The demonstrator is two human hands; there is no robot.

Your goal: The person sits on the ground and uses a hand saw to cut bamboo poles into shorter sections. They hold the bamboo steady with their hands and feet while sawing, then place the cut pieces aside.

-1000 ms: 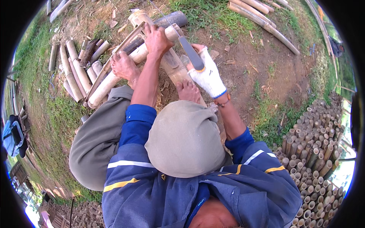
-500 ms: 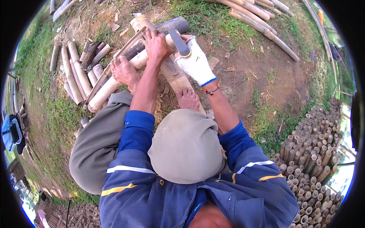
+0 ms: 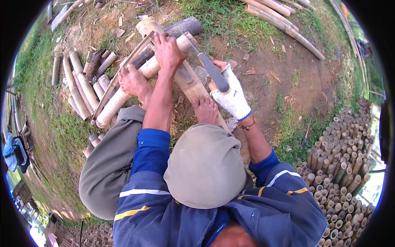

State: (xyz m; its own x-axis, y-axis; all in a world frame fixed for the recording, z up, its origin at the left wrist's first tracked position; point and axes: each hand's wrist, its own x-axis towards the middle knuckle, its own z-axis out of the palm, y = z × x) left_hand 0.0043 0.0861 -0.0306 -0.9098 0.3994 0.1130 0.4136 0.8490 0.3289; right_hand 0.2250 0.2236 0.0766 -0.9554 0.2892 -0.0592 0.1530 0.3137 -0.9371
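My gloved right hand (image 3: 235,96) grips a handsaw (image 3: 212,70) by its dark grey handle with a yellow edge. The saw's thin blade lies across the far end of a pale bamboo pole (image 3: 116,101). Just left of the blade, my bare left hand (image 3: 169,55) is closed over the pole, its fingertips by the upper end of a split bamboo strip (image 3: 138,50) lying alongside. My left foot (image 3: 135,82) presses on the pole and strip. Under the pole, a thicker bamboo piece (image 3: 191,84) slants toward me, with my right foot (image 3: 205,108) on it.
A dark bamboo log (image 3: 184,28) lies beyond the pole. Several cut bamboo pieces (image 3: 84,82) are scattered at left on grass and soil. Long poles (image 3: 279,24) lie at the far right. A large stack of short bamboo lengths (image 3: 335,185) stands at the near right.
My right hand has drawn the saw back toward me and to the right, so more of its blade shows. The left hand stays on the pole.
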